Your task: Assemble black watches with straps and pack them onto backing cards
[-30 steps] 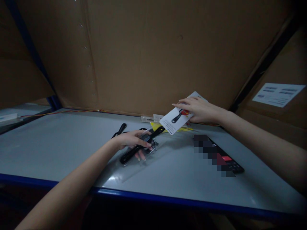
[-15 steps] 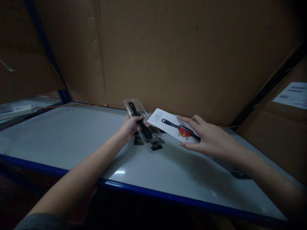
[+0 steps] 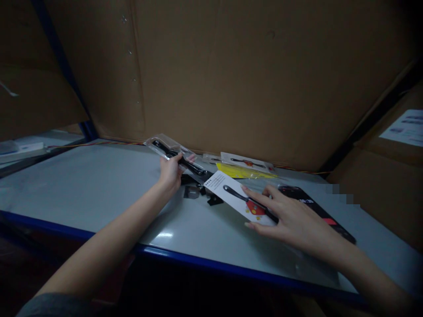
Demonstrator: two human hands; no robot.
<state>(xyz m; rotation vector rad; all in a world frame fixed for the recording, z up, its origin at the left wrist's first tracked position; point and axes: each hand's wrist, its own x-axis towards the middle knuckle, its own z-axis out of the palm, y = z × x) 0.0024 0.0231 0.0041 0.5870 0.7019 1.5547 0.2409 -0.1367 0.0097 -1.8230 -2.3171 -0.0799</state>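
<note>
My left hand (image 3: 171, 174) is closed on a clear plastic blister pack (image 3: 167, 143), thumb on top. Inside the pack lies a black-handled tool (image 3: 188, 164); its exact kind is unclear. Between the thumb and fingers of my right hand (image 3: 291, 215) is a white printed card (image 3: 228, 200) picturing a black-handled tool and a red shape. The card's upper left corner is at the pack's lower end; I cannot tell whether it is inside. Below them on the table are a small black angular piece (image 3: 215, 200) and a flat grey piece (image 3: 191, 193).
Behind my hands lie another printed card (image 3: 234, 157) and yellow sheets (image 3: 231, 171) in clear plastic. A dark phone (image 3: 340, 230) rests beyond my right wrist. Cardboard (image 3: 211, 79) walls the back, with thin wires (image 3: 115, 143) along its base. A blue edge (image 3: 198, 260) borders the table (image 3: 109, 185).
My left hand and the pack have shifted left, the pack turning flatter. My right hand has lowered the card slightly, and the phone, yellow sheets and rear card now show.
</note>
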